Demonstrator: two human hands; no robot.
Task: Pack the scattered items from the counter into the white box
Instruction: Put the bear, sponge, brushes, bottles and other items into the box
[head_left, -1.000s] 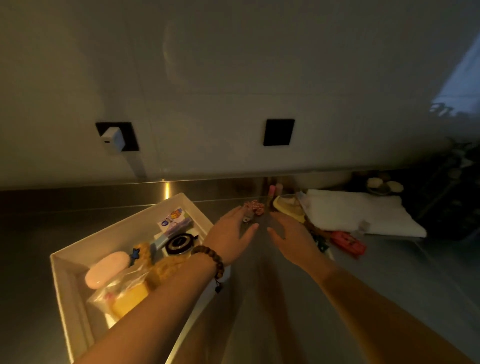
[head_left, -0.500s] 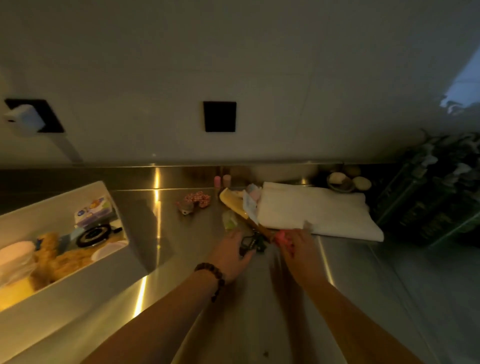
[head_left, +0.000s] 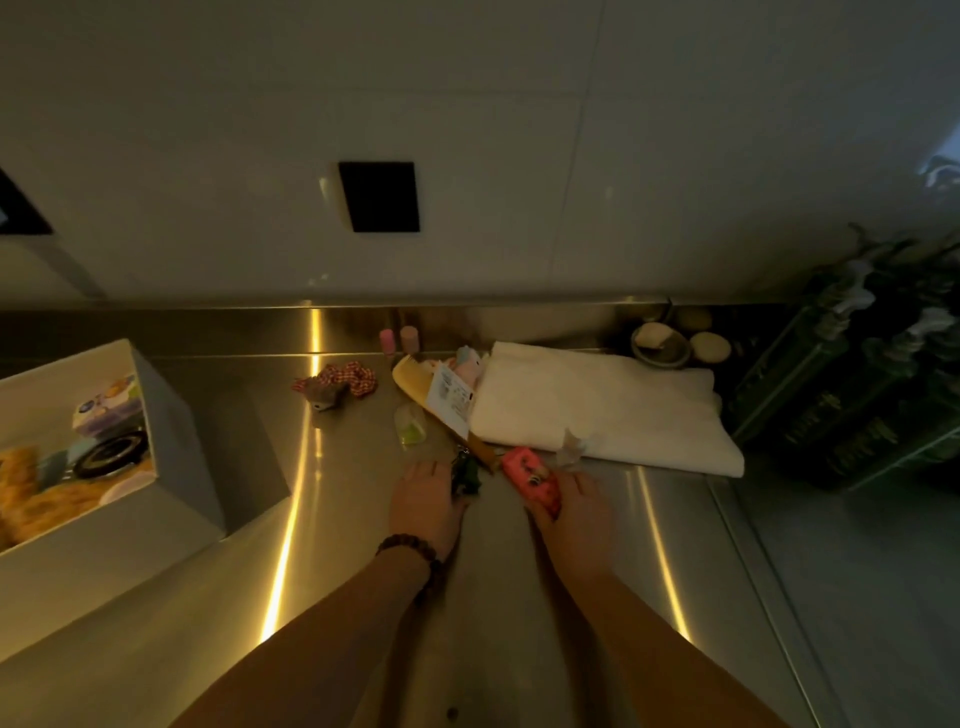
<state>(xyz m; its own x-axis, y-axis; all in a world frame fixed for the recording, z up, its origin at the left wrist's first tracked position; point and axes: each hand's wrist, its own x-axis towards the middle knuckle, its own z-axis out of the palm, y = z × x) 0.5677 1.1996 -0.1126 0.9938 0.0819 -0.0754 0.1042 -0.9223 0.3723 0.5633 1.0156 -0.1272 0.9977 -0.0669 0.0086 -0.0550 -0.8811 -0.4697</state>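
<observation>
The white box stands at the left on the steel counter, holding several items. My left hand, with a bead bracelet at the wrist, grips a small dark green item. My right hand holds a flat red-pink item. Beyond the hands lie a yellow comb with a paper tag, a small green piece, a red checked scrunchie with a grey clip and two small pink tubes.
A folded white cloth lies at the right of the items. Small round dishes sit at the back wall. Dark green crates with plants fill the far right. A black wall socket is above.
My view has swung right, so the box now sits at the left edge. Both hands moved from near the scrunchie to the items by the cloth and took hold of them.
</observation>
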